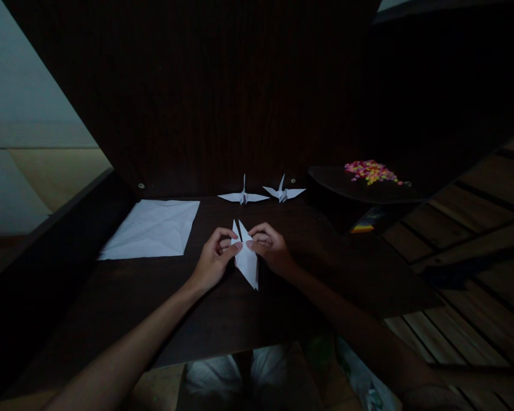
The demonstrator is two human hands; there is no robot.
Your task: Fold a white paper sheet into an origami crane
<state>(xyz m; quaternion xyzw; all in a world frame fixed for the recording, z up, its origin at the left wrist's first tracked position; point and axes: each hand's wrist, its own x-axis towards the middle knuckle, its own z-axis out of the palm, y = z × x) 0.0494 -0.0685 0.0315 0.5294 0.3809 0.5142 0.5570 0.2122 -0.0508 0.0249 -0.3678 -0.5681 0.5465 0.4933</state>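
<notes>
Left hand [215,256], right hand [274,251] pinching folded paper [248,265]; striped item [364,227] under shelf [336,181] (any lettering too dim).

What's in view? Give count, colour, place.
desk: one, dark, centre
folded paper: one, white, over desk
paper sheet: one, white, desk's left
paper cranes: two, white, desk's back
back panel: one, dark, behind paper cranes
shelf: one, dark, right
small pieces: many, multicoloured, on shelf
striped item: one, partly yellow, beneath shelf
wooden slats: several, brown, right
wall: one, pale, far left
trouser legs: two, pale, below desk
left hand: one, bare, holding folded paper
right hand: one, bare, likewise
</notes>
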